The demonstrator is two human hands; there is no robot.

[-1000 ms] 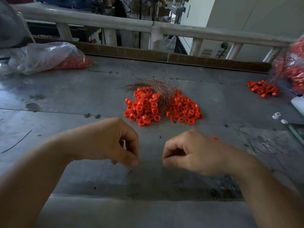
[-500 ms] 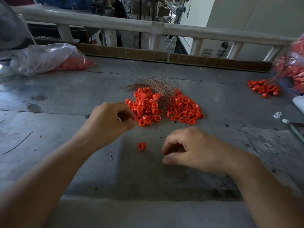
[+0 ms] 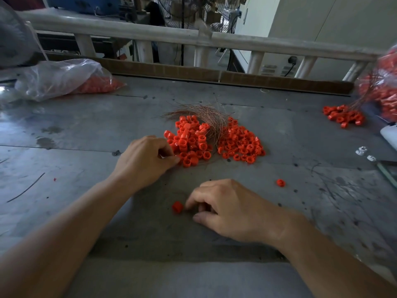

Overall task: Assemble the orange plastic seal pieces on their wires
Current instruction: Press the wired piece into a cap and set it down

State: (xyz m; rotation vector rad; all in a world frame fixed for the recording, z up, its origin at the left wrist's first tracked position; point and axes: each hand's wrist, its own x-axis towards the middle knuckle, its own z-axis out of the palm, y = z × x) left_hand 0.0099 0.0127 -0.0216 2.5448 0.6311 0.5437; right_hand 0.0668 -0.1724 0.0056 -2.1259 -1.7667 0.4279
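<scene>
- Change, left hand (image 3: 144,162): a second ago it sat close to the right hand near the lower centre. It has since moved up to the near edge of the left heap (image 3: 191,140) at frame centre.
- Left fingers (image 3: 169,157): curled, tips against the heap. I cannot tell whether they hold a piece.
- Change, right hand (image 3: 225,209): it has shifted slightly left to a loose seal piece (image 3: 177,207) lying on the desk (image 3: 86,136) at lower centre.
- Right fingers (image 3: 190,205): curled, with one tip touching that piece. I cannot tell whether they grip it.
- Meaning, as I judge it: one joining cycle has ended, and both hands are fetching parts for the next.
- Count, centre: two heaps of orange pieces, the left heap and the right heap (image 3: 240,145), with one wire bundle (image 3: 206,117) between them.
- Count, upper right: one smaller far heap (image 3: 343,116) with wires attached.
- Count, loose pieces: two, the second piece (image 3: 280,183) being right of centre.
- Count, bags: two, a clear bag (image 3: 60,78) at upper left and a bag (image 3: 384,87) at the right edge.
</scene>
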